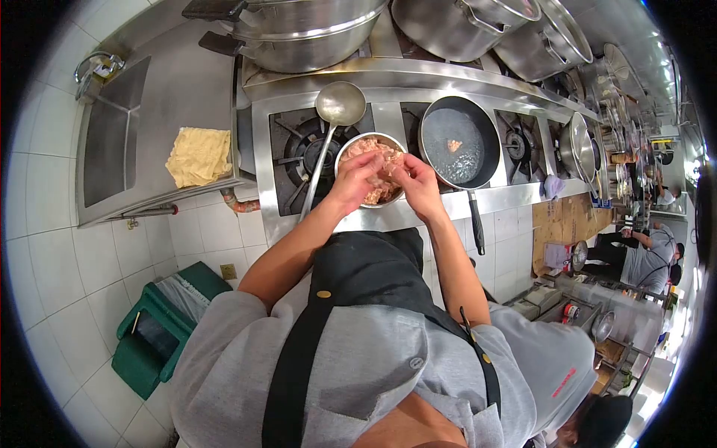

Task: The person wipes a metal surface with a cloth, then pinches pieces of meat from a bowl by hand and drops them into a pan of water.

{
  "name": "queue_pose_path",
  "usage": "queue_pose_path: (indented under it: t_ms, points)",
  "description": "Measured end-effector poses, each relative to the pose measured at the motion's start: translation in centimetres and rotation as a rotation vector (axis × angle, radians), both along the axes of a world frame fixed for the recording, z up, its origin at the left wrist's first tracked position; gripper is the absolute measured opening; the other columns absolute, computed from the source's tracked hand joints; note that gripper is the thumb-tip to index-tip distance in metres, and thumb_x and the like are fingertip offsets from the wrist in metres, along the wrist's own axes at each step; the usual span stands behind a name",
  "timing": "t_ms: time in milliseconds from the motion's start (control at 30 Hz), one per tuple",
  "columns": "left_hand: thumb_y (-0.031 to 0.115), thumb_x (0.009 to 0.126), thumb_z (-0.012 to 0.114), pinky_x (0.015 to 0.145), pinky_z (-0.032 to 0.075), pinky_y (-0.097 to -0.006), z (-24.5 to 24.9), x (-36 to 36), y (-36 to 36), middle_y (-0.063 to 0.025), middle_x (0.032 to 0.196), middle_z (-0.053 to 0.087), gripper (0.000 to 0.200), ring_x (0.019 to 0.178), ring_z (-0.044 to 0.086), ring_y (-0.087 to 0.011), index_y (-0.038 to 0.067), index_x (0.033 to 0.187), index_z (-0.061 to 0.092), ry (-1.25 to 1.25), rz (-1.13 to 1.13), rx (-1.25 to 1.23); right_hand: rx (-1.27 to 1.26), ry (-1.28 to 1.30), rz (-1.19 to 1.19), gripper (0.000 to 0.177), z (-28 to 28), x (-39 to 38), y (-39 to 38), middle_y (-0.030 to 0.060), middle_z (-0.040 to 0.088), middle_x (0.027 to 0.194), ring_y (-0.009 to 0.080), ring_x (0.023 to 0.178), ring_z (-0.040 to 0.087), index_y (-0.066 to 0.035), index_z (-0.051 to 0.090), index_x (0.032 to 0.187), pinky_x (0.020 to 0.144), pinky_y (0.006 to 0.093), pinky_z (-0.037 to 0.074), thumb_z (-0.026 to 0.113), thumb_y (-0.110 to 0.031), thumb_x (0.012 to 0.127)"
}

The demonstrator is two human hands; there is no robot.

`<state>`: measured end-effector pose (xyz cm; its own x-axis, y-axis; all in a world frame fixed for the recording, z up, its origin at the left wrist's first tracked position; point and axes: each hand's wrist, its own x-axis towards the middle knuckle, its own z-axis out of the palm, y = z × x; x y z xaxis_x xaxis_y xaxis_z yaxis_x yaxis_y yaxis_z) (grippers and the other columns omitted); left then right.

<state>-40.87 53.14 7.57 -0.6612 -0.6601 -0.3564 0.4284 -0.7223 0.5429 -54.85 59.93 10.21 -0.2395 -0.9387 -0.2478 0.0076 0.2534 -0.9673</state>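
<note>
Wet, lumpy minced meat (371, 149) fills a polished metal bowl (345, 151) on a brushed stainless-steel stove (388, 97). A shiny metal ladle (340, 103) and a dark, matt pan (424, 138) sit beneath gleaming steel pots (314, 33). The wall tiles (52, 246) are glossy white, with a rough yellow cloth (199, 155) and a green plastic bin (142, 358) nearby.

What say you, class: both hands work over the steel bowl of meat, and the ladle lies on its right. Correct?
No. The head view shows the ladle left of the steel bowl; the frying pan is on its right. The left hand and right hand work over it.
</note>
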Motion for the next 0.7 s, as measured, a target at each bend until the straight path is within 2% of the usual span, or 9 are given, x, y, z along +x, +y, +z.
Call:
queue_pose_path:
  t_ms: [33,67,133,167,267,367,467,567,700]
  points:
    - [0.011,0.089,0.056,0.07,0.05,-0.0295,-0.2,-0.3,0.0,-0.0066,0.097,0.06,0.022,0.086,0.06,-0.0154,-0.001,0.107,0.056,0.067,-0.029,0.027,-0.064,0.014,-0.025,0.023,0.4,0.5,-0.2,0.0071,0.061,0.082,0.0216,0.07,0.058,0.001,0.06,0.107,0.071,0.0265,0.046,0.056,-0.012,0.088]
    - [0.01,0.089,0.056,0.072,0.05,-0.0305,-0.4,-0.5,0.0,-0.0071,0.098,0.06,0.023,0.087,0.06,-0.0158,-0.001,0.109,0.055,0.135,-0.059,0.053,-0.155,0.199,-0.035,0.025,-0.4,0.1,-0.3,0.0083,0.061,0.083,0.0218,0.072,0.058,0.002,0.059,0.108,0.071,0.0273,0.046,0.056,-0.013,0.088]
    - [0.005,0.088,0.057,0.073,0.051,-0.0313,-1.2,-0.7,-0.5,-0.0074,0.097,0.06,0.022,0.086,0.061,-0.0168,-0.001,0.108,0.054,0.062,-0.1,-0.006,-0.343,0.573,-0.055,0.028,-1.3,-0.7,-1.1,0.0107,0.061,0.087,0.0223,0.075,0.059,0.004,0.058,0.11,0.072,0.0288,0.047,0.056,-0.013,0.088]
    - [0.003,0.087,0.057,0.074,0.052,-0.0316,-1.7,-0.7,-0.8,-0.0076,0.097,0.06,0.022,0.086,0.061,-0.0174,-0.002,0.108,0.054,0.027,-0.121,-0.036,-0.3,0.548,-0.061,0.029,-1.6,-1.0,-0.7,0.0136,0.061,0.09,0.0229,0.081,0.06,0.005,0.058,0.109,0.074,0.0303,0.047,0.057,-0.014,0.088]
    - [-0.002,0.084,0.058,0.073,0.054,-0.03,-1.5,-0.7,-1.1,-0.0087,0.095,0.059,0.023,0.083,0.063,-0.0185,-0.002,0.107,0.053,-0.069,-0.133,-0.14,-0.233,0.548,-0.159,0.03,-0.5,-0.4,0.0,0.0147,0.062,0.09,0.0221,0.081,0.061,0.004,0.06,0.108,0.072,0.0297,0.048,0.063,-0.015,0.084]
    - [-0.006,0.081,0.059,0.072,0.054,-0.0285,-0.4,-0.7,-1.5,-0.0099,0.095,0.059,0.024,0.08,0.063,-0.0186,-0.002,0.104,0.053,-0.106,-0.138,-0.185,-0.228,0.54,-0.067,0.035,1.5,0.4,0.6,0.015,0.062,0.09,0.0201,0.075,0.062,0.004,0.061,0.107,0.067,0.0281,0.049,0.069,-0.012,0.077]
    - [-0.008,0.079,0.059,0.074,0.054,-0.0286,-0.5,-0.9,-1.6,-0.0103,0.095,0.059,0.027,0.083,0.063,-0.0183,-0.002,0.104,0.053,-0.138,-0.153,-0.275,-0.221,0.578,-0.05,0.041,1.2,-0.2,0.8,0.0135,0.065,0.088,0.0159,0.073,0.063,0.005,0.06,0.107,0.064,0.0258,0.05,0.072,-0.007,0.07]
    - [-0.009,0.074,0.063,0.064,0.053,-0.0257,-1.0,-1.1,-1.7,-0.0076,0.092,0.059,0.031,0.079,0.061,-0.014,-0.004,0.104,0.055,-0.044,-0.097,-0.224,-0.054,0.422,-0.092,0.038,1.0,-1.2,0.6,0.0114,0.067,0.087,0.0128,0.075,0.062,0.006,0.061,0.104,0.067,0.0253,0.05,0.07,-0.001,0.068]
    - [-0.008,0.073,0.064,0.063,0.053,-0.0255,-0.5,-0.9,-1.2,-0.0078,0.091,0.06,0.032,0.076,0.061,-0.0139,-0.004,0.104,0.055,-0.062,-0.053,-0.313,-0.068,0.06,-0.213,0.034,0.9,-1.5,0.2,0.01,0.067,0.087,0.0135,0.078,0.062,0.007,0.062,0.099,0.069,0.0248,0.05,0.066,0.004,0.065]
